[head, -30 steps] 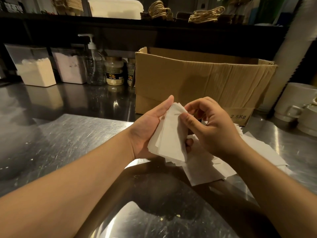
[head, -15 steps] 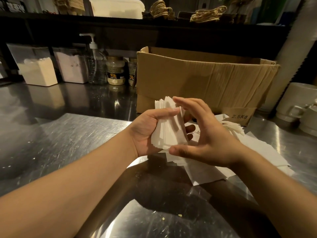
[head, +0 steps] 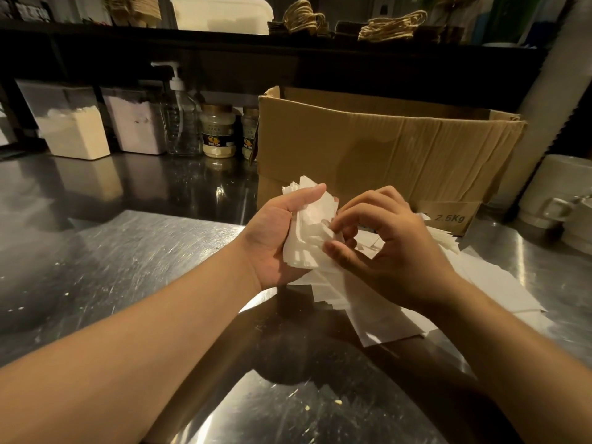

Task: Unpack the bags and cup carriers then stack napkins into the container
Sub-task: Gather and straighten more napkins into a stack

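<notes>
Moved: right hand [head: 390, 248] in from spread to curled fingertips picking at napkin stack [head: 307, 238].
Left hand [head: 275, 238]: clamped round stack.
Tabletop [head: 112, 251]: loose napkins [head: 384, 322].

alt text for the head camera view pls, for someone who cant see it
Over a steel counter, the left hand grips a stack of white napkins while the right hand fingers its edge. More napkins lie spread beneath, in front of an open cardboard box; jars and a pump bottle stand behind.

Left grip [head: 275, 238] clasping; right grip [head: 384, 245] curled, pinching.
</notes>
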Demonstrator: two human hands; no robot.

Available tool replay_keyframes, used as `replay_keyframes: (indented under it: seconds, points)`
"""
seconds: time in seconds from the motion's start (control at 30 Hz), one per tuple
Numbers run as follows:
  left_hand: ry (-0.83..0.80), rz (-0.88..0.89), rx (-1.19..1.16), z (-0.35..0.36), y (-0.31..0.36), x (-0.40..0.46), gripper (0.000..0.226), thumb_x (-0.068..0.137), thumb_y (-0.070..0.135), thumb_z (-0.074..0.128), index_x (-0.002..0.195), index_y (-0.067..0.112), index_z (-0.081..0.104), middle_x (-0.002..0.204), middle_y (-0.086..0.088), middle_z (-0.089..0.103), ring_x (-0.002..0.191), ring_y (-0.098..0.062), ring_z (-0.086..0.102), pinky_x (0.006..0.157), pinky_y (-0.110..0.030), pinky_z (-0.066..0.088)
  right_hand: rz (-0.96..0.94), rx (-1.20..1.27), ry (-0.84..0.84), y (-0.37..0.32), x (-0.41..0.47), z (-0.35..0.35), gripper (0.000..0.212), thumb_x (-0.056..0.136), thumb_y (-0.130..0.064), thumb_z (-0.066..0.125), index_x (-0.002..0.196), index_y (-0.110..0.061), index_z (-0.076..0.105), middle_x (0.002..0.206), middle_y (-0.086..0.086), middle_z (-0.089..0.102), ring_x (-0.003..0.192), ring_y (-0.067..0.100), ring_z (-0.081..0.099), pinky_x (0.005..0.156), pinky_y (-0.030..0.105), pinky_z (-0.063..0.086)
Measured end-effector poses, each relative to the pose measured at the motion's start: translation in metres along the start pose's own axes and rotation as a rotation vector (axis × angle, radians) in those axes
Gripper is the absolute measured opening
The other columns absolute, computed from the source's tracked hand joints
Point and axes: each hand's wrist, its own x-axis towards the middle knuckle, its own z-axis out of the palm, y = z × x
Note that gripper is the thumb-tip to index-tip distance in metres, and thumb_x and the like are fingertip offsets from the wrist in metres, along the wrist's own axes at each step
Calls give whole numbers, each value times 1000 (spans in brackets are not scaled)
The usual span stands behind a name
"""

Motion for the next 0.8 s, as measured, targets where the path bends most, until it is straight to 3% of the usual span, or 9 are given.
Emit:
replay_keyframes:
  seconds: [0.1,0.2,0.3,0.47,0.67,0.8]
  points:
    - [13,1,-3,-1,0,0,62,76,42,67,133,19,57,103,-13,67,104,-30,61,94,-50,54,12,4,-61,2,-1,0,17,87,-47,69,101,-38,66,100,-29,54,104,8,46,89,46,45]
    - [16,-17,-26,-1,0,0,66,76,41,68,137,18,55,102,-13,67,96,-28,64,87,-47,56,6,-16,-43,5,-1,1,17,88,-32,75,103,-33,68,99,-23,58,101,9,46,89,45,42]
    - [16,-16,-7,-2,0,0,68,79,41,68,141,18,53,114,-15,63,106,-30,59,94,-49,53,-39,-60,12,5,-1,3,15,87,-31,77,100,-27,71,96,-19,62,97,11,49,85,39,37]
    - [0,-22,5,-2,1,2,79,80,37,73,150,15,44,124,-17,59,112,-33,58,106,-55,45,-61,-150,186,5,-1,7,8,86,-23,79,90,-19,73,86,-11,67,82,13,53,74,43,45]
    - [4,-13,4,0,0,0,63,77,38,67,134,16,54,96,-13,67,90,-27,64,88,-44,54,-69,-140,54,-3,-2,7,27,86,-49,66,98,-27,76,89,-16,67,88,10,52,78,35,34]
    - [28,16,11,-1,-1,2,57,76,39,66,128,17,57,92,-11,69,87,-25,66,79,-39,57,-41,-129,-31,-1,-2,6,39,82,-61,63,107,-34,75,99,-17,67,97,9,50,81,33,32]
